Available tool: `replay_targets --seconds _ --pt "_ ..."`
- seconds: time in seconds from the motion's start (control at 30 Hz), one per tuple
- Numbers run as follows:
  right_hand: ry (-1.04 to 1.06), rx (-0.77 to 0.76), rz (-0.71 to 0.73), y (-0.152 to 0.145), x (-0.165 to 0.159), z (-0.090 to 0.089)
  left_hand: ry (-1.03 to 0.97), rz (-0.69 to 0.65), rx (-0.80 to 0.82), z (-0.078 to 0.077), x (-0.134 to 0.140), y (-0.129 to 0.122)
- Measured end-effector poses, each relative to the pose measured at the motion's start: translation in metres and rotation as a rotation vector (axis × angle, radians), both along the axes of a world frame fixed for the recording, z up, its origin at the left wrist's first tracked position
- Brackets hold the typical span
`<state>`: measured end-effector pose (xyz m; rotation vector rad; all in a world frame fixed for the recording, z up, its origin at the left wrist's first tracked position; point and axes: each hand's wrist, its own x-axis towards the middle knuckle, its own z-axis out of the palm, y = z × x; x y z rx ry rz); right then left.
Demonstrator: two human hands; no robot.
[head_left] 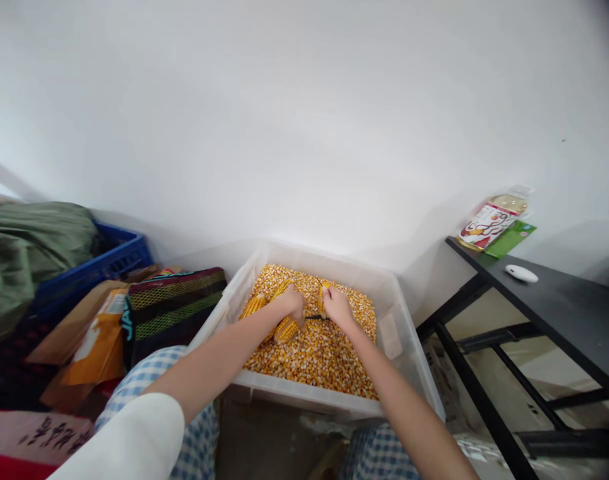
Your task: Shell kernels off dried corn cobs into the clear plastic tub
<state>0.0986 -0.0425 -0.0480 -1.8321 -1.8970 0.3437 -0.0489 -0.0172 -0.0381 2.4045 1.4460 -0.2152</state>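
Observation:
A translucent plastic bin (314, 390) full of loose corn kernels (334, 357) stands between my knees. My left hand (294, 303) is closed over the kernels, its fingers pointing down; what it grips is hidden. Beside it lie several yellow corn cobs, among them one cob (286, 329) just below the hand and another (254, 305) to its left. My right hand (337, 307) is closed around a corn cob (323, 301), mostly covered by the fingers. A thin black tool (315, 318) spans the gap between both hands; which hand holds it is unclear.
To the right, a black table (564, 293) carries an oil bottle (495, 219), a green packet (510, 239) and a white oval object (521, 273). On the left are a blue crate (119, 253) with green cloth (39, 247), cardboard and bags. A white wall rises behind the bin.

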Motion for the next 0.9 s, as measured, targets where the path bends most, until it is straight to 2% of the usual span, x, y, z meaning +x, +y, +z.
replay_targets --seconds 0.1,0.17,0.23,0.3,0.4,0.47,0.53,0.6,0.7,0.77,0.83,0.9 --pt "0.159 0.006 -0.006 0.002 -0.001 -0.004 -0.062 -0.080 -0.054 0.004 -0.011 0.008" --pt "0.354 -0.064 0.023 0.002 -0.003 -0.006 -0.167 -0.110 -0.057 0.007 -0.023 0.016" --pt "0.555 -0.157 0.078 0.002 -0.005 -0.006 -0.286 -0.086 -0.061 0.010 -0.033 0.024" --pt "0.675 -0.162 0.133 0.001 -0.007 -0.005 -0.442 0.006 -0.083 0.013 -0.038 0.030" --pt "0.687 -0.024 0.165 -0.001 -0.009 0.000 -0.775 0.193 -0.164 0.020 -0.035 0.032" --pt "0.657 0.035 0.153 -0.003 -0.010 0.002 -0.995 0.313 -0.305 0.025 -0.030 0.030" --pt "0.656 0.037 0.154 -0.005 -0.010 0.004 -1.134 0.393 -0.464 0.027 -0.026 0.027" --pt "0.745 -0.014 0.183 -0.006 -0.010 0.006 -1.217 0.407 -0.507 0.028 -0.023 0.024" --pt "1.028 -0.140 0.222 -0.008 -0.008 0.014 -1.305 0.433 -0.402 0.028 -0.019 0.021" --pt "1.198 -0.232 0.278 -0.010 -0.007 0.021 -1.354 0.434 -0.418 0.029 -0.014 0.019" --pt "1.272 -0.319 0.376 -0.013 -0.007 0.027 -1.429 0.385 -0.566 0.031 -0.008 0.015" --pt "1.239 -0.391 0.455 -0.017 -0.008 0.031 -1.529 0.373 -0.748 0.034 -0.003 0.012"
